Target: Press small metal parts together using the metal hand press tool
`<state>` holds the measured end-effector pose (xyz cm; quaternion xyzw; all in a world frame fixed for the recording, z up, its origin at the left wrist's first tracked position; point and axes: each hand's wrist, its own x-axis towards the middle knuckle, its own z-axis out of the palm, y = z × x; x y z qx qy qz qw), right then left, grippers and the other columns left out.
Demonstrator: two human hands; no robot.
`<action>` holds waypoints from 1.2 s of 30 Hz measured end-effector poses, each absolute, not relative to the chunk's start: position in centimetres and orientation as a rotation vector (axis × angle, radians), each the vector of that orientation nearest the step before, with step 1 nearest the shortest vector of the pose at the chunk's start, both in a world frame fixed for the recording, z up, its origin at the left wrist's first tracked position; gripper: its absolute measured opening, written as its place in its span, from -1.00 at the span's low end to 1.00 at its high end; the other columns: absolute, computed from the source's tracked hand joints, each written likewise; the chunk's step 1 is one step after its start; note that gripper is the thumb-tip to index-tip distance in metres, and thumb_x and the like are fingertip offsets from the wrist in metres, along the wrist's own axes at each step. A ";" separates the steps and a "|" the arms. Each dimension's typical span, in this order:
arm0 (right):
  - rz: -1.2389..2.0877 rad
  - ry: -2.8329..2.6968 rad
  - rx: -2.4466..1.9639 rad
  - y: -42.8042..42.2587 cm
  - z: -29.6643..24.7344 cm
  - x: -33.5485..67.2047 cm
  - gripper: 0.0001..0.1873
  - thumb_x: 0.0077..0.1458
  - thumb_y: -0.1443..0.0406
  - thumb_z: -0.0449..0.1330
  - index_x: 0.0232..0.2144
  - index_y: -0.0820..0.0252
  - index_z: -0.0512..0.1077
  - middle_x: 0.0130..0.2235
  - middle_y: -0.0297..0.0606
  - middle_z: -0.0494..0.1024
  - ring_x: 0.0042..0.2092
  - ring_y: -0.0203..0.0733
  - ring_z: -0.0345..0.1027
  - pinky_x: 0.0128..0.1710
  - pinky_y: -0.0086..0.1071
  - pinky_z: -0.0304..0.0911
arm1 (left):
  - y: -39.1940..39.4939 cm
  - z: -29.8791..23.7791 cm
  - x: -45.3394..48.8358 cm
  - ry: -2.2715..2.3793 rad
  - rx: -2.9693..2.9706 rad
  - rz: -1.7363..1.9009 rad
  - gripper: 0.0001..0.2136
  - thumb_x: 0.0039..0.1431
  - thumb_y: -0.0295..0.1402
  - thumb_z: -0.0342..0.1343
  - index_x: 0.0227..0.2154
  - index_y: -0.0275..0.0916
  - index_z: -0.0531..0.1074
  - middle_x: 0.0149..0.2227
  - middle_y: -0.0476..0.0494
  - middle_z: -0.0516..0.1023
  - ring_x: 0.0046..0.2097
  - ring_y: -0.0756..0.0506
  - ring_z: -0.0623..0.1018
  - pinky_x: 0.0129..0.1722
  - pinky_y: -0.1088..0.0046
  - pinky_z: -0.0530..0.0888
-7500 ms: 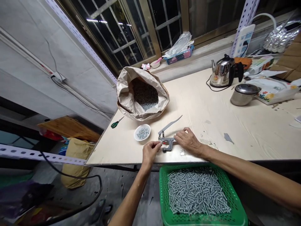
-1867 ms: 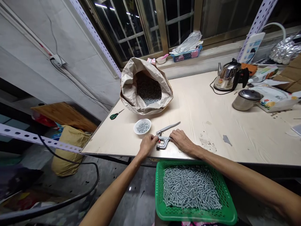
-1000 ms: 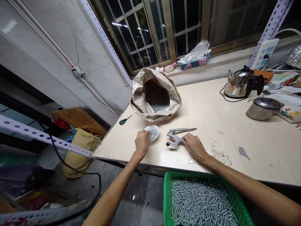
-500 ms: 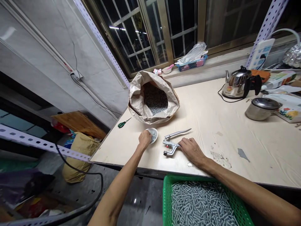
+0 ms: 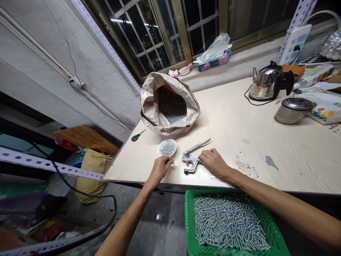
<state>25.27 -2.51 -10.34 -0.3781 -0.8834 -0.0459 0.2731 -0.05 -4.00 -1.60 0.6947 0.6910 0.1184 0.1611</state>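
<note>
The right hand [image 5: 214, 163] is clamped on the rear of the grey metal plier-type press [image 5: 195, 160], positioned on the pale wood-grain table [image 5: 234, 117]. The left hand [image 5: 160, 168], fingertips together, is beside the round white bowl [image 5: 159, 149] of silver screws [image 5: 168, 149]; any pinched part is too small to confirm.

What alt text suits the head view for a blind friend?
A right hand holds a gray lever tool on a table; the left hand is near a white bowl of metal pieces. An open paper sack sits behind, a green basket of screw-like parts in front.
</note>
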 end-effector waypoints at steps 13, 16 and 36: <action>0.156 -2.392 -1.020 -3.1 -9.3 25.9 -0.90 0.24 0.28 0.12 -0.21 0.17 0.39 -0.25 -0.24 0.41 -0.21 -0.13 0.18 -0.21 -0.28 -0.02 | -6.4 -5.3 0.9 2.186 1.966 0.166 -0.87 0.18 -0.41 0.03 -0.36 -0.31 0.47 -0.32 -0.21 0.54 -0.24 -0.12 0.51 -0.29 0.44 0.31; 0.147 -2.397 -1.021 -3.1 -9.4 25.8 -0.90 0.26 0.30 0.10 -0.24 0.18 0.40 -0.26 -0.24 0.42 -0.22 -0.14 0.19 -0.22 -0.29 -0.02 | -6.8 -6.0 0.7 2.162 2.191 0.004 -0.81 0.20 -0.50 -0.07 -0.38 -0.30 0.45 -0.28 -0.24 0.50 -0.21 -0.13 0.49 -0.26 0.42 0.31; -0.202 -2.404 -0.942 -3.1 -9.7 25.6 -0.67 0.35 0.24 -0.06 -0.39 0.23 0.38 -0.40 -0.24 0.41 -0.35 -0.17 0.16 -0.25 -0.27 -0.09 | -6.8 -5.6 3.3 1.536 1.067 0.742 -0.54 -0.24 0.02 0.28 -0.52 -0.36 0.43 -0.62 0.03 0.37 -0.60 0.10 0.31 -0.57 0.57 0.28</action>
